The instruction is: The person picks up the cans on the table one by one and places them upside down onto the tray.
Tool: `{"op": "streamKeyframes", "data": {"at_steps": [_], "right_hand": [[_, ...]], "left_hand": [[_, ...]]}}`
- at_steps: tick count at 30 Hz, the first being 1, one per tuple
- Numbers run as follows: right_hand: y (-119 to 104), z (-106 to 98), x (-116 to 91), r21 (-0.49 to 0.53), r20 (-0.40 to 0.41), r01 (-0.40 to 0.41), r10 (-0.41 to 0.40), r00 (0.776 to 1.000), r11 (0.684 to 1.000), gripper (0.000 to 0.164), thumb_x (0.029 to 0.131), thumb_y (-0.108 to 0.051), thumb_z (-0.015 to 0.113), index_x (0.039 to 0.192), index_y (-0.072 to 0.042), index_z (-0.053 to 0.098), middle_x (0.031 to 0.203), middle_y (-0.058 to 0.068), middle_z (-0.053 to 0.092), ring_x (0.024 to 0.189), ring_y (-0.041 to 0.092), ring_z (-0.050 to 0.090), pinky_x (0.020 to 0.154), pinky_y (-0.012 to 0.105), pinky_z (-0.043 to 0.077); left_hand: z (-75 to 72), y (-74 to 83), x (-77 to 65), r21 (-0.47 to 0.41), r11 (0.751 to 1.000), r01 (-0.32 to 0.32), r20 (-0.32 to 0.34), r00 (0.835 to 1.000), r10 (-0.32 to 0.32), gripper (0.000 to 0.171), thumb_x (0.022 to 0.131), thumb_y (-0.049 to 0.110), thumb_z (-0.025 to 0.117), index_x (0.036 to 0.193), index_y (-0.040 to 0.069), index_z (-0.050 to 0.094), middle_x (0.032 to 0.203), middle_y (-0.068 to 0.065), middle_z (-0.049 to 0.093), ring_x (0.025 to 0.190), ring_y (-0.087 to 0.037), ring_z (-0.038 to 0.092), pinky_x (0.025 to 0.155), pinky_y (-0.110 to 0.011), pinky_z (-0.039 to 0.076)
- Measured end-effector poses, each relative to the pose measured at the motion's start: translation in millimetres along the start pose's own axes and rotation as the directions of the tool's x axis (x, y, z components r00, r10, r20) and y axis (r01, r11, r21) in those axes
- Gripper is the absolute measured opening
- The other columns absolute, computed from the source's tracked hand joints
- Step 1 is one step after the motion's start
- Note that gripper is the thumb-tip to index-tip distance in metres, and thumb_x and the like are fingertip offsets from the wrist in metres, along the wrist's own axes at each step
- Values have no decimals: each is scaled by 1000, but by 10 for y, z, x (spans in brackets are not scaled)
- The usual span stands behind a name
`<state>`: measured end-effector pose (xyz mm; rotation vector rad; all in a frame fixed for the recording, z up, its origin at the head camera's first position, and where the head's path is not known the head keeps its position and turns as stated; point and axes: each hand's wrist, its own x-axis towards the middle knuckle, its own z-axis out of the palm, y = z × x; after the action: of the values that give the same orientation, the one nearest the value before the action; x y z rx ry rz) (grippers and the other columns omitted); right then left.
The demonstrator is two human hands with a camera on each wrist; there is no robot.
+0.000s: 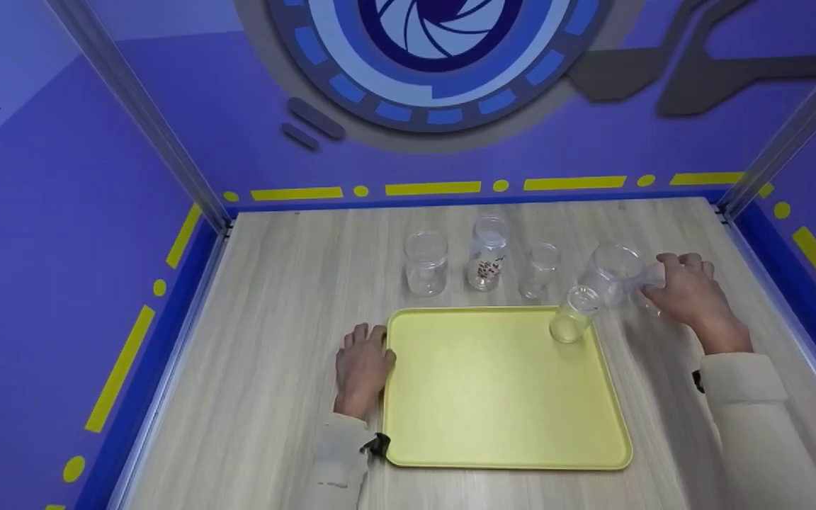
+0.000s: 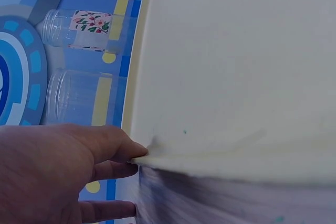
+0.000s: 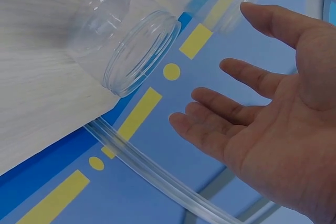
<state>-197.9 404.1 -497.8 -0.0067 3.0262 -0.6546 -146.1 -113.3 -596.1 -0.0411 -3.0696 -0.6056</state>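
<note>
At the left rim of a yellow tray (image 1: 500,397), my left hand (image 1: 364,365) holds the edge near the far corner. Its thumb (image 2: 134,150) lies over the rim, with the other fingers outside it. My right hand (image 1: 691,297) is at the right, beside a wide clear jar (image 1: 613,265). In the right wrist view its fingers (image 3: 207,135) are spread and hold nothing, with a gap to the upright clear jar (image 3: 100,40). On the tray's far right corner stands a slim clear jar (image 1: 571,326).
Behind the tray stand a wide clear jar (image 1: 426,265), a tall jar with a floral print (image 1: 486,258) and a small clear jar (image 1: 540,273). Blue-purple panels (image 1: 380,166) wall in the wooden tabletop (image 1: 280,319) at the back and sides.
</note>
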Motion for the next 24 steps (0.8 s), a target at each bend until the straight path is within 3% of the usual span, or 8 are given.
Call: {"op": "streamKeyframes", "data": {"at_steps": [24], "right_hand": [[103,61,90,-9,16,-48,48,999,999,69,99,-19,65,146,21,35,141,52,26,125,67,26,95,78,37]], "left_hand": [[4,6,-11,16,1000,-1,-21,1000,2,40,99,22,68,136,9,66,135,-18,56,121,-40,54,88,-56,52]]}}
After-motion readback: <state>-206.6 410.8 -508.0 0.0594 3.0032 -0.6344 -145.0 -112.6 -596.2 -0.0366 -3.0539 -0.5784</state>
